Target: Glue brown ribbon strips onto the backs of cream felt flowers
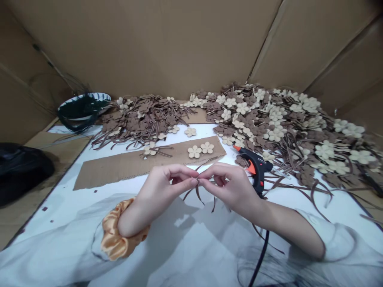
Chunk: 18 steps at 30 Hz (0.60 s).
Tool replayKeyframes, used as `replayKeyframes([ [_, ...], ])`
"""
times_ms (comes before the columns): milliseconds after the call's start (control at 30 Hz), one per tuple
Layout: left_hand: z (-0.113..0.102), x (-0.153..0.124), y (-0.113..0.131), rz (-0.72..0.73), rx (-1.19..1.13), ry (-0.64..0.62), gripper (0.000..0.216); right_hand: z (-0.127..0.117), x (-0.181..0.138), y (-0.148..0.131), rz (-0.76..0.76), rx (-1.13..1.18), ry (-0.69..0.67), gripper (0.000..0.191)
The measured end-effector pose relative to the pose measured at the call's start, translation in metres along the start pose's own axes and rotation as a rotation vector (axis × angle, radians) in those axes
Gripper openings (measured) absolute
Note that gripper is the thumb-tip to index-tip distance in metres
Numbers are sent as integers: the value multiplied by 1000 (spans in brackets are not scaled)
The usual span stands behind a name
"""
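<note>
My left hand [161, 185], with an orange satin scrunchie [121, 229] at the wrist, and my right hand [235, 189] meet at the fingertips over the white work surface. Both are closed in a pinch on thin brown strips [198, 193], whose ends trail below and above the fingers; the exact spot they grip is mostly hidden. Just beyond the hands lies a flat piece of cardboard [104, 172] bearing two cream felt-like flowers [194, 152] and another cream flower [149, 150] with brown strips. A black and orange glue gun [256, 165] rests close to my right hand.
Large heaps of brown and cream flowers [242, 107] spread across the back and right. Another pile [143, 115] with strips sits back left, beside a bowl [98, 96] of dark material. A black bag [22, 171] is far left. The glue gun's cord [261, 255] runs toward me. Cardboard walls [167, 48] enclose the back.
</note>
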<state>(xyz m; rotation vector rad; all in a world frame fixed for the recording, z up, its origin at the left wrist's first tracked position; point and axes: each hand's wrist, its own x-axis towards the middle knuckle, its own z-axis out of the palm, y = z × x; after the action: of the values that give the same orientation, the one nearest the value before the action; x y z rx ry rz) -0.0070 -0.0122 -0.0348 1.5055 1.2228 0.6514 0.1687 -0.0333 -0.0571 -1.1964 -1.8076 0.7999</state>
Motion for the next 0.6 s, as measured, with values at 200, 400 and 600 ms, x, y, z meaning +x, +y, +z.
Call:
replayKeyframes([
  [200, 5, -4, 1, 160, 188, 129, 8, -2, 3, -8, 335, 331, -100, 11],
  [400, 13, -10, 0, 275, 303, 220, 4, -5, 5, -8, 462, 561, -148, 22],
  [600, 16, -12, 1, 241, 260, 178, 15, -4, 3, -7, 432, 592, -69, 16],
])
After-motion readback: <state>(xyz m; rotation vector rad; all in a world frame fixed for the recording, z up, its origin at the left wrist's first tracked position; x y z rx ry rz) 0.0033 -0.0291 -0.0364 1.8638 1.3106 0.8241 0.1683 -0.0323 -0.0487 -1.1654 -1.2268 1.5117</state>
